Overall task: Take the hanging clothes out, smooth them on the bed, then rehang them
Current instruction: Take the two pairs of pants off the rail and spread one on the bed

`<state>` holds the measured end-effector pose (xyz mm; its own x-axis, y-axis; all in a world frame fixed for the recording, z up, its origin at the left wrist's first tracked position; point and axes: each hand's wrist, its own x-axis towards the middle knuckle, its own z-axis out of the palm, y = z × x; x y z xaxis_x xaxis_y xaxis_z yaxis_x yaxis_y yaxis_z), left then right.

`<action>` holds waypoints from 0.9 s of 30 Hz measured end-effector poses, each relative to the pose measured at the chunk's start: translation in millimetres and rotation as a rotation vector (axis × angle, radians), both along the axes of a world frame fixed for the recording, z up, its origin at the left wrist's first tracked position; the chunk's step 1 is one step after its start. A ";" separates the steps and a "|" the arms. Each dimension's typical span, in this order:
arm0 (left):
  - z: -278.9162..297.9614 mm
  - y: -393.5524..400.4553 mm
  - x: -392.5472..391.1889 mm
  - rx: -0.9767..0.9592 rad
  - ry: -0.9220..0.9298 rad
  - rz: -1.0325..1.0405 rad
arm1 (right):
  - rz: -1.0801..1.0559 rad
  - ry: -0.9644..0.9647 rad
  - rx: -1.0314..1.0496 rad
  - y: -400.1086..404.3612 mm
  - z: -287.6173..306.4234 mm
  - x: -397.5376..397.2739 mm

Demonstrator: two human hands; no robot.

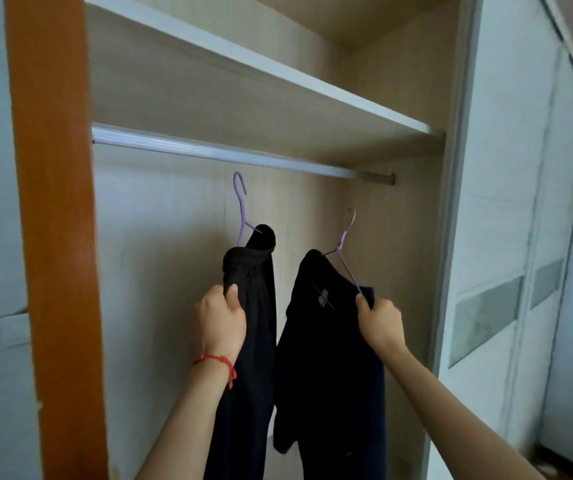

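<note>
Two dark garments hang lengthwise, long axes vertical, each on a purple wire hanger inside the open wardrobe (399,216), below the rail (222,154) and clear of it. The left garment (254,341) drapes from the left hanger (242,209), whose hook points up toward the rail. The right garment (333,375) hangs from the right hanger (345,244), hook also upward. The left hand (221,320), a red string (217,360) at its wrist, clenches the left garment's folded top. The right hand (380,320) grips the right garment's shoulder at the hanger's arm. A shelf (243,64) spans above the rail; a sliding door (506,202) stands to the right.
</note>
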<state>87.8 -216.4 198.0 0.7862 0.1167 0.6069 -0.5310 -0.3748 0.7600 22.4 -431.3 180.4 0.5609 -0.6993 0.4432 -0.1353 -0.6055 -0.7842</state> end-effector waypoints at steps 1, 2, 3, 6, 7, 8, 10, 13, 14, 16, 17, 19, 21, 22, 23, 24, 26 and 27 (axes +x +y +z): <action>-4.5 -0.8 -3.2 0.000 0.002 -0.016 | -0.013 0.015 -0.009 -0.6 -5.4 -11.6; -9.5 -0.9 -6.8 0.002 0.012 -0.034 | -0.029 0.034 -0.016 0.0 -10.7 -22.7; -15.1 -1.0 -9.7 0.005 0.025 -0.052 | -0.044 0.050 -0.026 2.0 -16.1 -34.3; -31.7 -0.6 -20.1 0.009 0.043 -0.132 | -0.105 0.079 -0.074 13.0 -32.2 -71.2; -36.8 0.5 -24.8 0.014 0.048 -0.160 | -0.129 0.082 -0.078 18.5 -36.5 -84.5; -41.5 1.6 -30.2 0.019 0.058 -0.191 | -0.149 0.081 -0.078 23.8 -40.5 -98.2; -50.2 5.1 -42.5 0.022 0.077 -0.261 | -0.183 0.081 -0.079 34.9 -46.5 -127.0; -59.8 14.3 -63.3 0.011 0.074 -0.369 | -0.225 0.051 -0.035 57.9 -50.7 -174.6; -62.7 19.1 -72.1 0.005 0.069 -0.407 | -0.245 0.031 -0.025 67.2 -52.8 -190.9; -69.1 31.3 -92.3 -0.011 0.066 -0.485 | -0.328 0.006 -0.026 87.3 -58.6 -223.7; -72.5 38.6 -101.6 -0.013 0.060 -0.515 | -0.381 -0.003 -0.020 97.5 -61.8 -239.4; -80.0 52.9 -115.4 -0.017 0.042 -0.571 | -0.472 -0.036 0.006 118.2 -69.5 -269.1; -86.3 66.4 -127.4 -0.032 0.034 -0.633 | -0.548 -0.047 0.025 139.8 -76.6 -297.2; -89.1 72.9 -134.5 -0.037 0.020 -0.659 | -0.585 -0.042 0.033 151.1 -80.1 -311.0; -91.2 79.4 -142.5 -0.041 0.005 -0.681 | -0.618 -0.037 0.038 162.2 -83.2 -324.0; -92.7 85.6 -151.4 -0.049 -0.008 -0.709 | -0.650 -0.034 0.044 173.3 -86.6 -336.6; -96.0 95.7 -168.8 -0.071 -0.024 -0.767 | -0.713 -0.034 0.059 195.0 -92.6 -361.1; -98.4 98.7 -176.1 -0.084 -0.030 -0.801 | -0.741 -0.037 0.068 205.0 -95.5 -372.6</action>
<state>-88.3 -117.6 99.6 0.6336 -0.4294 0.6436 -0.6353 0.1860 0.7495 -350.2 -226.3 84.9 -0.0829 -0.9150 0.3948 -0.4617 -0.3158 -0.8289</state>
